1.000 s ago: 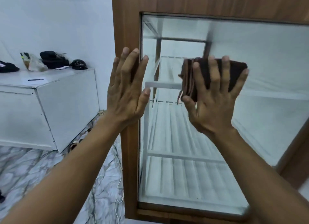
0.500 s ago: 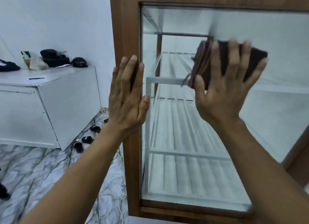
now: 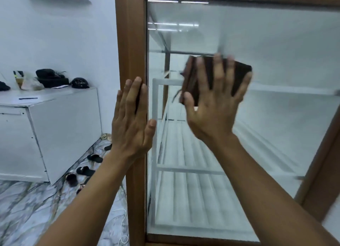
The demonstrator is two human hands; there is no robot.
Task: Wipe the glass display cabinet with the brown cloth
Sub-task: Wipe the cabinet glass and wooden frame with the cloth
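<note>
In the head view, the brown cloth [image 3: 241,74], folded, is pressed flat against the cabinet glass [image 3: 276,43] near its upper left area by the right hand [image 3: 215,107], fingers spread straight. The left hand [image 3: 131,120], flat-fingered, is laid on the wooden frame [image 3: 131,43], holding nothing, beside the cloth.

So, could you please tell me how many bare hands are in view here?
2. The left hand rests flat on the brown wooden frame; the right hand presses the folded brown cloth against the glass display cabinet. None appears hidden.
</note>
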